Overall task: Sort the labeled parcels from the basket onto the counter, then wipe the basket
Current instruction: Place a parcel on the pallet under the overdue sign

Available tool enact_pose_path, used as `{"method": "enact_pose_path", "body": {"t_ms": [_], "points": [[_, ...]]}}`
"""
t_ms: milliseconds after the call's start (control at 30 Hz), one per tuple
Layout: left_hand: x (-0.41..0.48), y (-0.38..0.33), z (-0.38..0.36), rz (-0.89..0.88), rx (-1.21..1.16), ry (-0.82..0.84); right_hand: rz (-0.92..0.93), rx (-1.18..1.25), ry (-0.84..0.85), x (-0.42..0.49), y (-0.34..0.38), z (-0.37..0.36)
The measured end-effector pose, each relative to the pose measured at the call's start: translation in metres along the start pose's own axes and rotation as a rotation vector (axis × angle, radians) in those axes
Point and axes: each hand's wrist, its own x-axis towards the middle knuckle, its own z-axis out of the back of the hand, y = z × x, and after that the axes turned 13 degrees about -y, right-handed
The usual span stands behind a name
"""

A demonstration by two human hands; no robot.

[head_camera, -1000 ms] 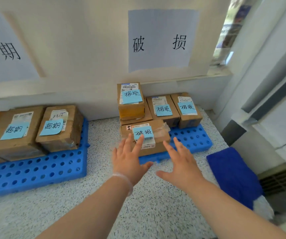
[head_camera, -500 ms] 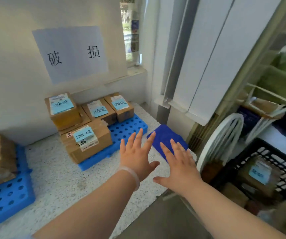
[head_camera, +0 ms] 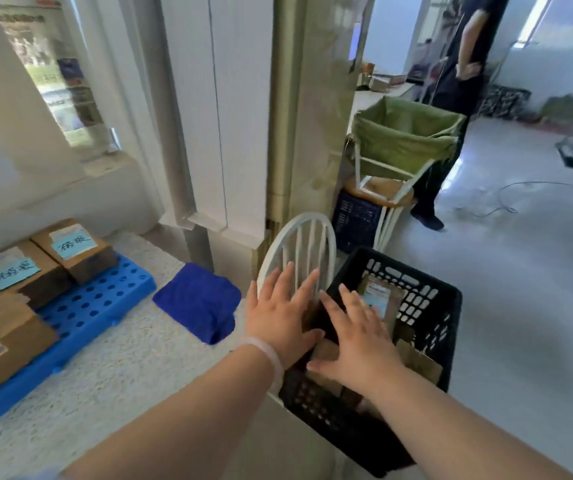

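Observation:
A black plastic basket (head_camera: 434, 327) stands to the right of the speckled counter (head_camera: 115, 362). Brown parcels lie in it, one upright with a blue label (head_camera: 378, 299). My left hand (head_camera: 281, 317) hovers with fingers spread at the basket's left rim, holding nothing. My right hand (head_camera: 357, 337) reaches over the basket with straight fingers, above the parcels, and I cannot tell if it touches them. Sorted labeled parcels (head_camera: 74, 247) sit on a blue perforated tray (head_camera: 98, 306) on the counter. A folded blue cloth (head_camera: 198, 301) lies at the counter's right end.
A white chair back (head_camera: 299, 244) rises just behind the basket. Behind it are a stool, a dark blue crate (head_camera: 356, 220) and a green fabric bin (head_camera: 406, 133). A person in dark clothes (head_camera: 458, 84) stands on the grey floor beyond.
The view has swung right from the counter to the basket. Both hands have travelled right with it, from above the sorted parcels to over the basket, staying spread and holding nothing.

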Motion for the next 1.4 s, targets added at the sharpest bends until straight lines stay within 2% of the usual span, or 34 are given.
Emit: {"method": "enact_pose_path", "body": {"t_ms": [233, 433, 667, 1000, 1400], "points": [[0.042, -0.094, -0.052, -0.020, -0.006, 0.093, -0.151, 0.012, 0.050, -0.003, -0.124, 0.013], [0.056, -0.127, -0.094, 0.055, -0.013, 0.212, -0.284, 0.060, 0.097, 0.006, -0.190, 0.002], [0.104, -0.126, -0.140, 0.093, -0.051, 0.344, -0.470, 0.186, 0.177, 0.041, -0.222, -0.035], [0.176, -0.096, -0.266, 0.123, -0.123, 0.539, -0.616, 0.238, 0.268, 0.128, -0.264, -0.118], [0.209, -0.079, -0.377, 0.179, -0.221, 0.737, -0.783, 0.378, 0.548, 0.182, -0.307, -0.209]]}}
